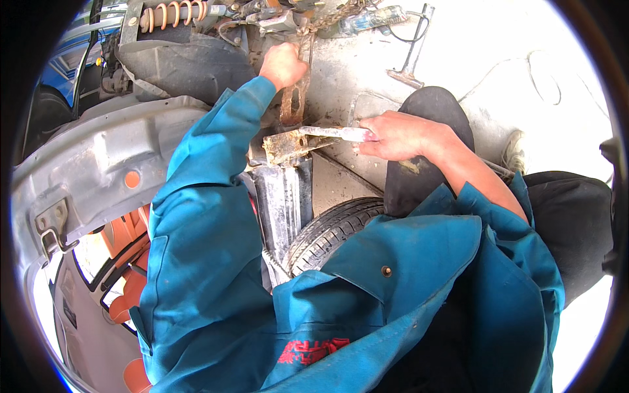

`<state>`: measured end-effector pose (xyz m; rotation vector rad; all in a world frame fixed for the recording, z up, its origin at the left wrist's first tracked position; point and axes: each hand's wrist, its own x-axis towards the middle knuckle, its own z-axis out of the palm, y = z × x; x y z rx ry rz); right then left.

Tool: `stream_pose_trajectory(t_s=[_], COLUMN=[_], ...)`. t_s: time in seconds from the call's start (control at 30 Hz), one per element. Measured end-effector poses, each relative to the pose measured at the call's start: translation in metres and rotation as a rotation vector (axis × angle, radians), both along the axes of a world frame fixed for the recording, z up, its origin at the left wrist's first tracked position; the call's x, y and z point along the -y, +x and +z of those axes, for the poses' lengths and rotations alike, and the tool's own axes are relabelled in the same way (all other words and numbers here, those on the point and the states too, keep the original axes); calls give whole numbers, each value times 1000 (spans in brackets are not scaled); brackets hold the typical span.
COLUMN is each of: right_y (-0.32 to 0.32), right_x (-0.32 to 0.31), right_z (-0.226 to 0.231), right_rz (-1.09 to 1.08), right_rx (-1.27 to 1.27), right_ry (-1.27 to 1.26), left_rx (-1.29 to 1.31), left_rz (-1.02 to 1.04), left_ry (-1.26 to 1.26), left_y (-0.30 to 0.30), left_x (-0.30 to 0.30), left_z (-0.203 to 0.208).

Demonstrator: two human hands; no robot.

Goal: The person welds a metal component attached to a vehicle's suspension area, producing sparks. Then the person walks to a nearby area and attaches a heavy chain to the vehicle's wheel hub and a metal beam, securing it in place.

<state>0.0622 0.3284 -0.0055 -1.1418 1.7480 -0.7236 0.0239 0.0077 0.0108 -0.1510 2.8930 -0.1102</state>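
My left hand (pixel 283 65), closed in a fist, grips the upper part of a rusty slotted metal bar (pixel 292 105). The bar slants down toward a block-like metal bracket (pixel 285 148) caked with yellowish dirt. My right hand (pixel 401 135) is closed around a slim, whitish-grey tool (pixel 337 133) with a reddish patch by my fingers. The tool's far end lies against or just above the bracket; I cannot tell which, nor its exact kind. Below the bracket runs a dirty grey metal beam (pixel 280 196).
A grey car body panel (pixel 98 147) curves along the left. A tyre (pixel 334 232) lies close to my body. Farther off are a coil spring shock absorber (pixel 175 14), a chain (pixel 337 18), a corded power tool (pixel 373 21) and a T-shaped metal bar (pixel 413 56) on the floor.
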Motion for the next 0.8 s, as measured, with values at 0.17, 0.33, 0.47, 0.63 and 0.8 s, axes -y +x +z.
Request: stream_pose_trajectory(t_s=[0.17, 0.33, 0.47, 0.63, 0.8], right_y=[1, -1, -4, -1, 2], right_x=[13, 21, 22, 23, 22], right_z=[-14, -17, -10, -8, -18], right_rz=[-15, -33, -22, -67, -121], right_rx=[-18, 82, 125, -23, -21], right_ry=[-78, -21, 16, -70, -130], left_rx=[2, 2, 23, 53, 51], left_rz=[18, 10, 24, 25, 33], left_ry=[5, -9, -17, -21, -38], left_y=[1, 0, -1, -3, -3], left_x=[-4, -5, -4, -4, -4], left_z=[3, 4, 3, 3, 2])
